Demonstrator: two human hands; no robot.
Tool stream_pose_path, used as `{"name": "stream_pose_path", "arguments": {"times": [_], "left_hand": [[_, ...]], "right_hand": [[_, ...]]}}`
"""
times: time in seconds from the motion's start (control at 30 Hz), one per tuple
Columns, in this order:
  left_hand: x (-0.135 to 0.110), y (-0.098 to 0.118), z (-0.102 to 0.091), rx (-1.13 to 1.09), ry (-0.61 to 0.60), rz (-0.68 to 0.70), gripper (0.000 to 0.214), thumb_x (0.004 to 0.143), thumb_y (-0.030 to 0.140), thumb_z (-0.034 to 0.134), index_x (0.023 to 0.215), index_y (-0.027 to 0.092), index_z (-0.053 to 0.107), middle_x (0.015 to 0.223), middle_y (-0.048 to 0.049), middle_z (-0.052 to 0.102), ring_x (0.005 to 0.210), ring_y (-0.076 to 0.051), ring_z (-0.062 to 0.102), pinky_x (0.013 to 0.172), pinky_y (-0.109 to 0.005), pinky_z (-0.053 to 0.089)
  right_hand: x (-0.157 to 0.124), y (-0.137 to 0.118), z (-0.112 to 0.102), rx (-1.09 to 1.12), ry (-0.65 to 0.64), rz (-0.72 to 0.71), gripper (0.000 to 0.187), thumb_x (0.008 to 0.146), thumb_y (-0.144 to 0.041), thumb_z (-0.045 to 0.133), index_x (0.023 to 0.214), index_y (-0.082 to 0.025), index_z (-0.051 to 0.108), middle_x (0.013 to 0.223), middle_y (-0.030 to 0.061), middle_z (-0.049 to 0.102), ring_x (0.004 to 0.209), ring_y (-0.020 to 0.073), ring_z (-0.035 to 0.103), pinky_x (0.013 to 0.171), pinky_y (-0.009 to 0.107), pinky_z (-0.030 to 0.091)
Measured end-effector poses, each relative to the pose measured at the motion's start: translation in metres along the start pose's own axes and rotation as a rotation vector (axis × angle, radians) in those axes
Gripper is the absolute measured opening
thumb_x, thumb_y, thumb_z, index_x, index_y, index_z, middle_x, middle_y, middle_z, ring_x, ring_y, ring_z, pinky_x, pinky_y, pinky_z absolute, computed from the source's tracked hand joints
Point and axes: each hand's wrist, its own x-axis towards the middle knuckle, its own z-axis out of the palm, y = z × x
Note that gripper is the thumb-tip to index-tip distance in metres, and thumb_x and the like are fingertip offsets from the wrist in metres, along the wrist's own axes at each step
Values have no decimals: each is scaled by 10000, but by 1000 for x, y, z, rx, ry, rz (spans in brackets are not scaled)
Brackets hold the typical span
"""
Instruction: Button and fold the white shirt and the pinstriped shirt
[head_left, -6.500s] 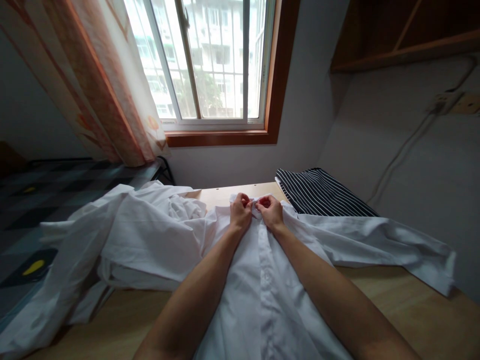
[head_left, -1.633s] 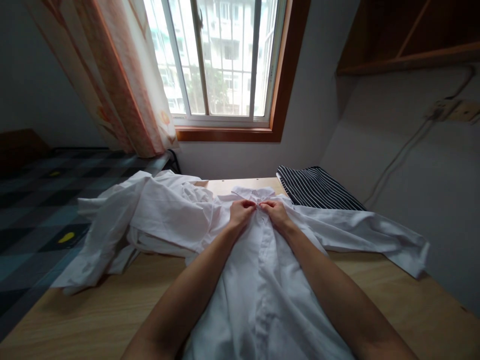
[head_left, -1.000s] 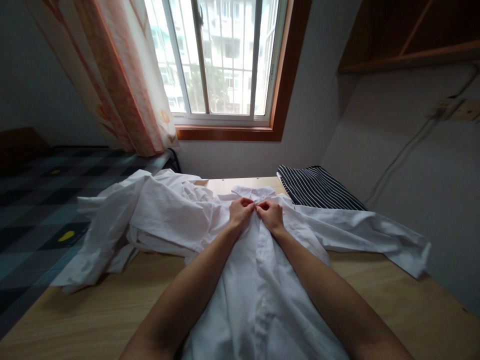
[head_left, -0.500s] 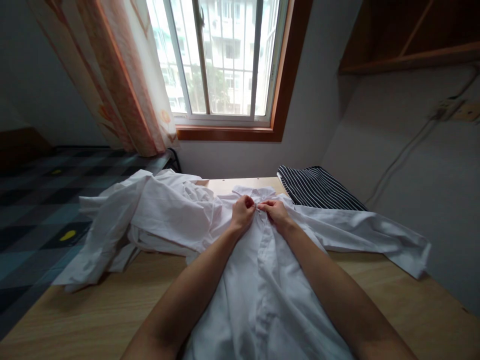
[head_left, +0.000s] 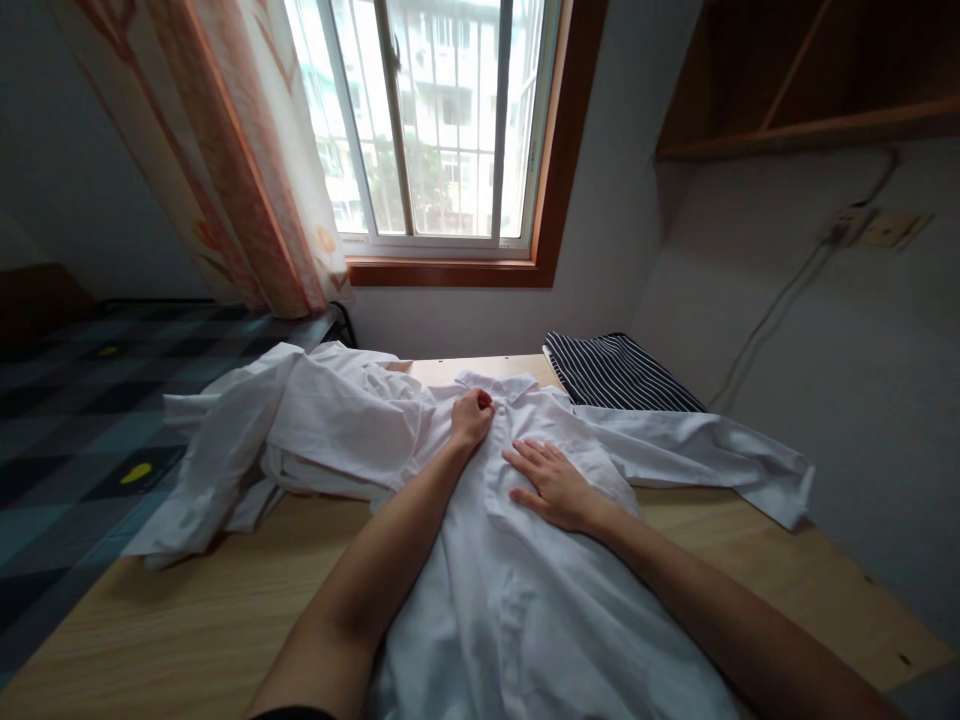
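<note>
A white button-front shirt (head_left: pixel 472 570) lies spread over the wooden table (head_left: pixel 322 550), its collar at the far end and one sleeve stretched out to the right. Just below the collar, my left hand (head_left: pixel 472 415) is closed with its fingertips pinched on the shirt's front edge. What exactly sits between those fingertips is too small to see. My right hand (head_left: pixel 553 485) rests flat on the right side of the chest, fingers spread and holding nothing.
More white clothing (head_left: pixel 337 410) is heaped left of the shirt. Folded black-and-white striped fabric (head_left: pixel 622 370) lies at the back right. A checked bed (head_left: pixel 67 420) stands on the left, a curtained window (head_left: pixel 442 130) ahead, a shelf (head_left: pixel 810 130) upper right.
My right hand has let go near the collar, moved down toward me and flattened onto the shirt. My left hand stays near the collar. The view has shifted slightly right.
</note>
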Motion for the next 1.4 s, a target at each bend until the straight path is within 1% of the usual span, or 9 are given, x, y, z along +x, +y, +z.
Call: {"name": "stream_pose_path", "arguments": {"times": [0.13,0.37,0.5,0.6,0.73,1.0,1.13,1.27,1.4], "left_hand": [[1,0,0,95,-47,82,147,817,135,559,870,163,693,882,-74,733,817,-180,659,788,-249,463],[-9,-1,-17,167,-207,213,203,847,160,537,962,173,703,978,-79,724,908,-202,649,856,-276,463],[-41,6,-38,248,-291,306,229,792,240,631,996,169,707,1093,-106,695,1030,-254,626,927,-310,452],[-76,9,-54,298,-278,306,297,860,277,547,1083,136,682,1168,-135,666,1087,-258,613,959,-322,448],[-118,4,-72,325,-372,415,414,911,317,491,1261,121,595,1353,-145,565,1269,-244,507,1078,-334,362],[-128,-16,-98,485,-613,479,546,948,477,424,1462,295,384,1560,-104,288,1441,-331,226,1121,-583,176],[-120,-18,-98,459,-640,500,499,909,437,531,1395,340,479,1539,-106,337,1416,-387,252,1072,-628,215],[-122,-15,-98,358,-486,573,226,913,291,544,1071,242,699,1233,-88,630,1147,-256,552,1012,-436,358],[-118,-9,-111,363,-385,677,181,904,223,543,849,215,715,1076,-47,674,996,-194,580,967,-377,360]], "right_hand": [[-37,-5,-13,-151,-118,-22,574,927,-432,506,1471,-312,367,1539,57,340,1432,273,272,1168,498,164],[-75,2,-34,-236,-165,26,541,943,-429,467,1447,-241,413,1530,77,360,1419,263,304,1154,486,212],[-74,-17,-44,-175,-48,124,420,928,-423,507,1246,-168,606,1349,144,568,1267,273,502,1062,441,363],[-68,-50,-41,-153,36,43,456,847,-481,628,1184,-174,616,1272,139,603,1189,278,539,1019,420,395],[-64,-80,-27,-206,-42,-12,197,848,-306,642,997,-176,635,1104,116,643,1039,260,574,942,392,418],[-80,-32,-57,278,-47,67,104,777,-180,447,693,-186,508,806,33,553,763,168,528,720,282,413],[-79,-11,-68,369,-72,128,80,700,-220,457,668,-176,516,759,19,535,723,161,503,662,264,382],[-70,-6,-65,347,-141,187,78,663,-216,470,659,-167,531,736,12,545,692,149,494,616,242,359],[-59,-13,-69,205,-309,181,43,654,-188,511,633,-167,542,723,10,574,687,145,498,616,237,349]]}}
